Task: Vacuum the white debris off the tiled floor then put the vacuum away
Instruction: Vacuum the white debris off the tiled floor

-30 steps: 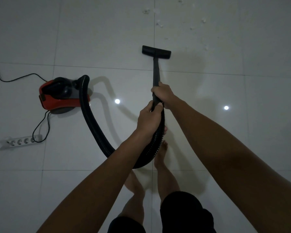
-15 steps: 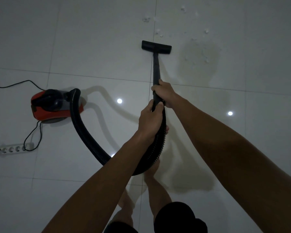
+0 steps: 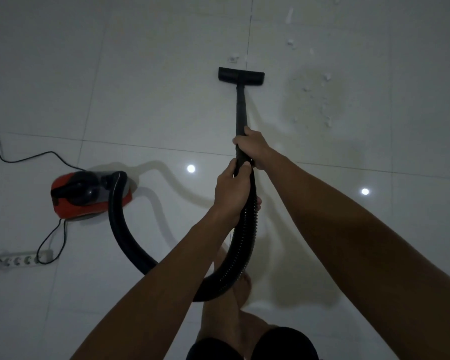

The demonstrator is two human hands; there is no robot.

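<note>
The black floor nozzle (image 3: 241, 77) rests flat on the white tiles, at the end of a black wand (image 3: 240, 107). My right hand (image 3: 252, 146) grips the wand's upper end, and my left hand (image 3: 231, 188) grips just below it where the ribbed black hose (image 3: 247, 242) starts. The hose loops down past my legs and back up to the red and black vacuum body (image 3: 86, 196) on the left. White debris (image 3: 315, 100) lies scattered right of and beyond the nozzle, with a few bits (image 3: 234, 59) just ahead of it.
A black power cord (image 3: 24, 158) runs from the vacuum body toward the left edge. A second loop of cord goes to a white power strip (image 3: 18, 259) at the lower left. My bare feet (image 3: 242, 284) stand beneath the hose loop. Two ceiling lights reflect on the tiles.
I have stepped forward with the wand, so the debris now lies closer, beside the nozzle. The vacuum body has trailed along on the left.
</note>
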